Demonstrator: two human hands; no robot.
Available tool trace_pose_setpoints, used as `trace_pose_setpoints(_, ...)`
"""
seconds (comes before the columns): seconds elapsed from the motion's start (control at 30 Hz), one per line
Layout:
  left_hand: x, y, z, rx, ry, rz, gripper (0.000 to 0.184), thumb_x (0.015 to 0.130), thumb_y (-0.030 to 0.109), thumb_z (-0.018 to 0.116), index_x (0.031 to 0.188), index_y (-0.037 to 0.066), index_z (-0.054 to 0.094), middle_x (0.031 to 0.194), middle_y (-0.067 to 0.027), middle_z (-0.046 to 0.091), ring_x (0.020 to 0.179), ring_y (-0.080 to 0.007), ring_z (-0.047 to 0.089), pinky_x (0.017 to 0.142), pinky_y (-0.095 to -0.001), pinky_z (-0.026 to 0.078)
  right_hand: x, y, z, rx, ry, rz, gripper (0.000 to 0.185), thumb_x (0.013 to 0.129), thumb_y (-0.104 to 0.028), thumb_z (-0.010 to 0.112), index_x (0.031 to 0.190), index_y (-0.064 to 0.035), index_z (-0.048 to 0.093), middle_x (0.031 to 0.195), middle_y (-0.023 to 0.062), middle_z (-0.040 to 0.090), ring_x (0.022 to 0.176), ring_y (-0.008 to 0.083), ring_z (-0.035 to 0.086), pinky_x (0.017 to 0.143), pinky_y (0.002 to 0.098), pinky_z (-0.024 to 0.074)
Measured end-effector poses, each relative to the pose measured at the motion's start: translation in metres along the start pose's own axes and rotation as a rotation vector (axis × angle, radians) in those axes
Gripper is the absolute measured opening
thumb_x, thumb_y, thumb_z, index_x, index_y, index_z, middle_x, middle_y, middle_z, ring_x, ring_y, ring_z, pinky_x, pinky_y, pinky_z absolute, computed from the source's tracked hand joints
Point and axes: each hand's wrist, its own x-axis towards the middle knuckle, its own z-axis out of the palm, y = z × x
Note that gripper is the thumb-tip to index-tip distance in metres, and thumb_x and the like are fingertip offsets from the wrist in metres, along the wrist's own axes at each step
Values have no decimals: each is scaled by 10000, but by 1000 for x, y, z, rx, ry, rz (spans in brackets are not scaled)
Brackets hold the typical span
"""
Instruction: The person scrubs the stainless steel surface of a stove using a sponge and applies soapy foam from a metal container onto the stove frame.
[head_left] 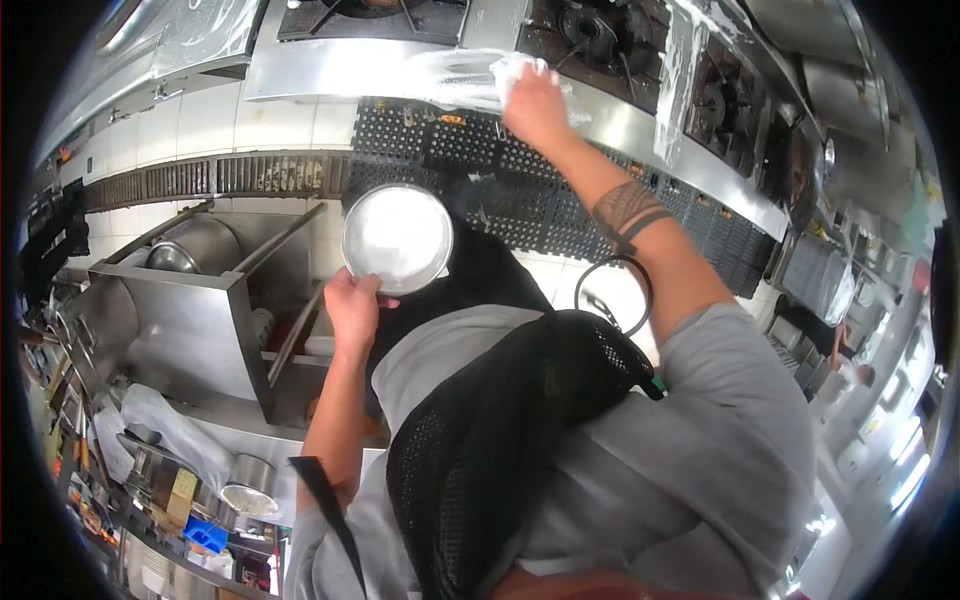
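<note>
My left hand (354,308) grips a round metal bowl (432,272) by its near rim, thumb over the edge. The bowl looks pale and whitish inside; whether that is suds or liquid I cannot tell. Stretched far forward, my right hand (536,103) is closed on a white, foam-covered cloth (511,76) pressed against the steel front ledge of the stove (350,68). White foam streaks (450,78) cover the ledge left of that hand. Most of the cloth is hidden by foam and fingers, so its exact kind is unclear.
Black burners (585,35) sit behind the ledge, with more foam on the steel strip (676,100) at right. A perforated black mat (520,215) covers the floor. To my left stands a steel counter unit (180,335) with a metal pot (195,245). Utensils and containers crowd the lower left.
</note>
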Motion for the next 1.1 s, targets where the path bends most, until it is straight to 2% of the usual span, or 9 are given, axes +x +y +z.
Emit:
trace_pose_setpoints(0.23, -3, 15, -1, 2, -44, 26, 219, 855, -29, 555, 1019, -154, 629, 897, -183, 709, 613, -202, 684, 515, -306, 596, -40, 29, -8, -19, 135, 197, 354, 748, -223, 708, 1005, 19, 732, 1188, 221, 594, 1113, 375, 567, 962, 497, 450)
trace_pose_setpoints(0.3, 2, 15, 0, -10, -55, 10, 205, 851, -34, 555, 1009, -147, 620, 856, -164, 691, 594, -199, 675, 510, -302, 589, -5, -15, -26, -3, -103, 92, 368, 806, -195, 635, 1091, 22, 725, 1257, 217, 593, 1212, 421, 547, 1037, 550, 420)
trace_pose_setpoints(0.47, 14, 19, -11, 36, -54, -11, 199, 847, -29, 561, 1002, -143, 612, 809, -137, 663, 575, -191, 663, 500, -297, 579, -1, -10, -20, 53, -95, -113, 342, 806, -181, 623, 1072, 17, 707, 1235, 234, 607, 1229, 425, 553, 1062, 543, 410)
trace_pose_setpoints(0.7, 42, 22, -42, -15, -110, -26, 204, 844, -25, 555, 1002, -132, 626, 795, -125, 664, 560, -176, 654, 489, -295, 571, -81, 45, -29, -167, -209, 465, 439, 841, -259, 629, 1172, 27, 659, 1265, 293, 593, 1189, 433, 564, 1001, 570, 422)
trace_pose_setpoints(0.77, 45, 34, -55, -25, -102, -28, 192, 841, -35, 561, 993, -134, 625, 800, -133, 670, 559, -171, 650, 487, -292, 575, -55, 11, 22, -185, 70, 277, 498, 849, -299, 627, 1195, 60, 650, 1280, 331, 575, 1215, 468, 539, 1062, 624, 380)
trace_pose_setpoints(0.8, 47, 38, -64, -19, -102, -30, 180, 838, -46, 567, 983, -136, 625, 805, -141, 677, 559, -165, 647, 485, -288, 578, -28, -25, 7, -116, -161, 233, 605, 796, -265, 702, 1322, 13, 596, 1406, 346, 481, 1290, 508, 478, 1099, 602, 365)
trace_pose_setpoints(0.93, 67, 44, -105, 74, -89, -50, 148, 853, -16, 568, 945, -117, 626, 757, -117, 658, 529, -171, 647, 480, -299, 560, 83, -137, 8, 160, 174, -75, 386, 832, -208, 623, 1127, 30, 695, 1215, 285, 606, 1311, 494, 463, 1156, 554, 328)
trace_pose_setpoints(0.97, 71, 49, -113, 88, -84, -52, 134, 851, -16, 573, 929, -114, 622, 741, -111, 653, 517, -172, 644, 481, -301, 558, 102, -157, -27, 212, -59, -128, 343, 831, -184, 614, 1080, 33, 710, 1277, 292, 582, 1374, 478, 421, 1189, 553, 296)
trace_pose_setpoints(1.1, 88, 63, -151, 66, -71, -7, 120, 850, -11, 585, 907, -111, 618, 705, -89, 637, 504, -175, 639, 482, -308, 557, 105, -151, -44, 194, 68, -310, 327, 848, -172, 606, 1103, -2, 721, 1447, 280, 510, 1464, 402, 353, 1229, 545, 239)
